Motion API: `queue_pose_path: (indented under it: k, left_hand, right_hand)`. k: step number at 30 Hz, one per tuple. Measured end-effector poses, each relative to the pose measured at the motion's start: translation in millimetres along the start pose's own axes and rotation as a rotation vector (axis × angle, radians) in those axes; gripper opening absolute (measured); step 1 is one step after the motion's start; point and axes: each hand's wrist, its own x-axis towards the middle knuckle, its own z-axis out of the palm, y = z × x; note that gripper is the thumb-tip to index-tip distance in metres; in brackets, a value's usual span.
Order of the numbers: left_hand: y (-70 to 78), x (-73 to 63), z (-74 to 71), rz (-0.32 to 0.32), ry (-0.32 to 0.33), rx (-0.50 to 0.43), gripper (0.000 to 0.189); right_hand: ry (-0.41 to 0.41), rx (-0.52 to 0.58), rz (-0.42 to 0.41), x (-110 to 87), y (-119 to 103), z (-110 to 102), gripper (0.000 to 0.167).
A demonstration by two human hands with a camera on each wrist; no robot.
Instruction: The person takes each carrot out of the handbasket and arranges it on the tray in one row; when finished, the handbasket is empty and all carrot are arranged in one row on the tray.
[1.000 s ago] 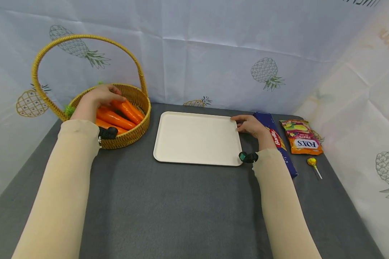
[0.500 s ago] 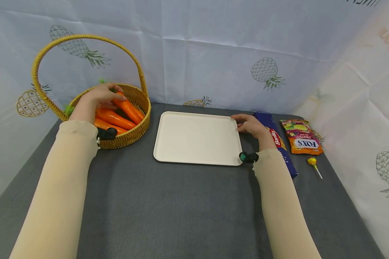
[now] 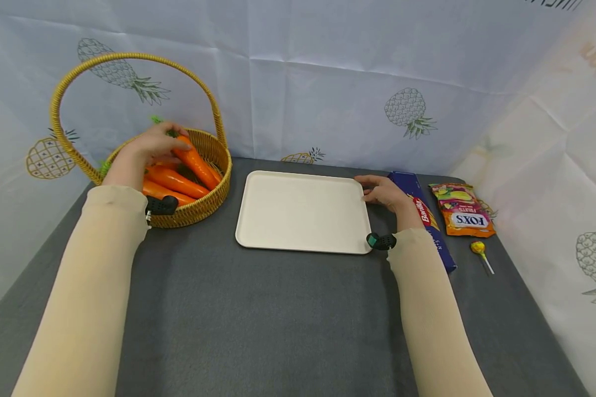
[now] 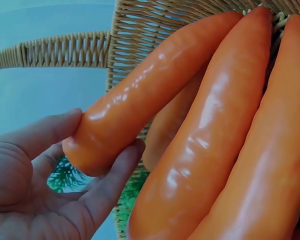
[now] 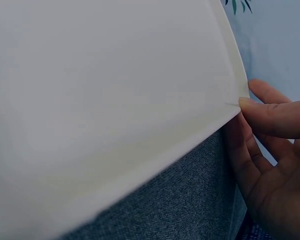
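In the head view my left hand (image 3: 151,144) is over the wicker basket (image 3: 217,203) at the back left. It pinches a plastic-looking orange carrot (image 4: 150,80) by its thick, leafy end, thumb on one side and fingers on the other. The carrot's thin tip points down into the basket. Other carrots (image 4: 205,135) lie beside it, their green tops (image 4: 132,195) partly hidden. At the far right corner of a cream rectangular tray (image 3: 303,212), my right hand (image 3: 383,193) grips the rim, with the thumb (image 5: 270,117) at the edge and the other fingers around the corner.
A blue Barilla box (image 3: 439,248) lies beside the right forearm, partly covered by it. Farther right are a Fox's candy bag (image 3: 462,209) and a yellow lollipop (image 3: 478,248). The basket's tall handle (image 3: 136,56) arches above the left hand. A pineapple-print cloth (image 3: 318,110) stands behind.
My left hand has shifted slightly up and left, and the carrot's thick end has risen with it. The right hand and the tray stay in place.
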Motion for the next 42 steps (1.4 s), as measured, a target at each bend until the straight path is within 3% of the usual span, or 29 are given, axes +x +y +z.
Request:
queue_pose_path:
  k: [9,18,22,28,36,42]
  left_hand:
    - [0.9,-2.6,-2.2,0.065,0.133,-0.092,0.025]
    - [9.5,-9.5,-8.2,0.104,0.144,-0.484,0.029]
    - [14.0,-13.3,-8.7,0.132,0.127,-0.594,0.037]
    - [21.3,-17.9,-3.0,0.184,0.094,-0.652,0.047]
    - [31.1,-25.9,11.0,0.210,0.040,-0.732,0.042]
    - [40.8,-31.3,30.0,0.227,0.029,-0.679,0.044]
  right_hand:
    - [-0.007,-0.023,-0.008,2.8,2,-1,0.065]
    - [-0.010,-0.015,-0.007,0.4,-1,0,0.066]
    - [-0.013,-0.021,-0.014,3.1,2,-1,0.066]
    - [-0.022,-0.015,-0.016,3.8,3,-2,0.065]
    - [-0.049,-0.009,-0.038,3.8,5,-2,0.066]
    - [-0.049,0.001,-0.040,2.6,5,-3,0.066]
